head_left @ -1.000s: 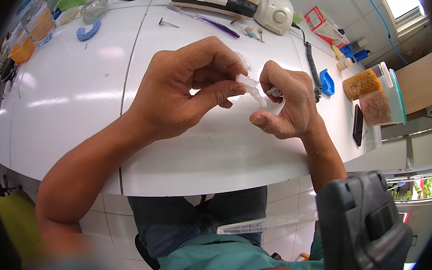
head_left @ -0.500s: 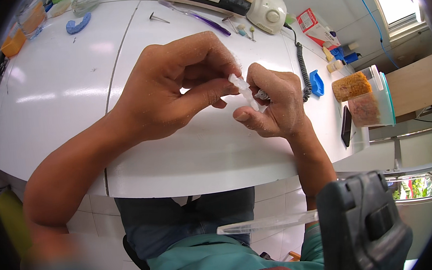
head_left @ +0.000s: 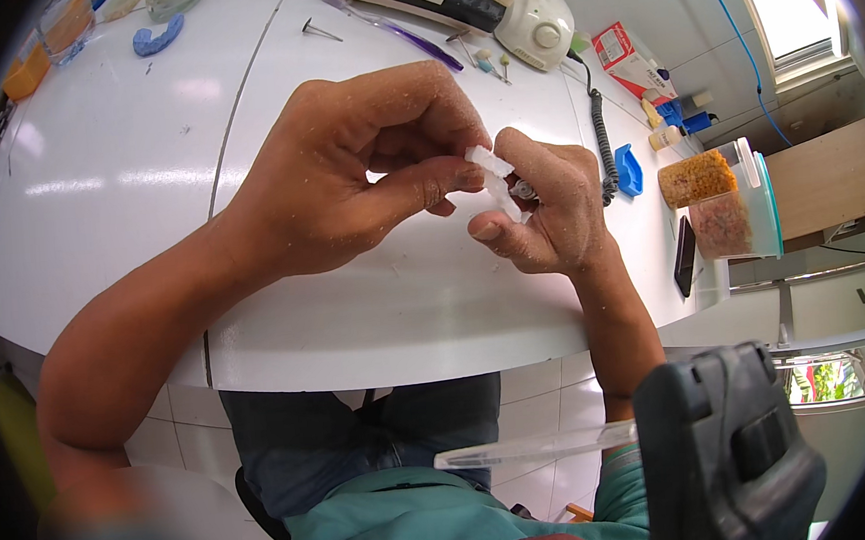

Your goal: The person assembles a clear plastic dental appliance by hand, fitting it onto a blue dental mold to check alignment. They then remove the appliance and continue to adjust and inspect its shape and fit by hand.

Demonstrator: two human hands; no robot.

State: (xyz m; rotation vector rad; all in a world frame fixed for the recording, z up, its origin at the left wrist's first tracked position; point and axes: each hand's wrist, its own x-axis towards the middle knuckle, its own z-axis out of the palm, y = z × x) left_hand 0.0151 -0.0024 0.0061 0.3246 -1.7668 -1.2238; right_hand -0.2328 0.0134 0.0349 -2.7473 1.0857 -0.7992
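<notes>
The left hand's [head_left: 375,169] fingers pinch a jagged translucent white piece [head_left: 495,179] above the glossy white tabletop [head_left: 386,323], inside its near edge; the right hand's [head_left: 560,206] curl round a grey metal tool [head_left: 523,190]. A slipping pinch could make the tool gouge the piece.

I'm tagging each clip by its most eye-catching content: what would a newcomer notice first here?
Probably the small white piece pinched in the left hand, near the picture's middle, with the right hand and its metal-tipped tool close beside it. Next, perhaps, the blue arch-shaped piece at upper left and the clear, teal-rimmed tub at the right.
</notes>
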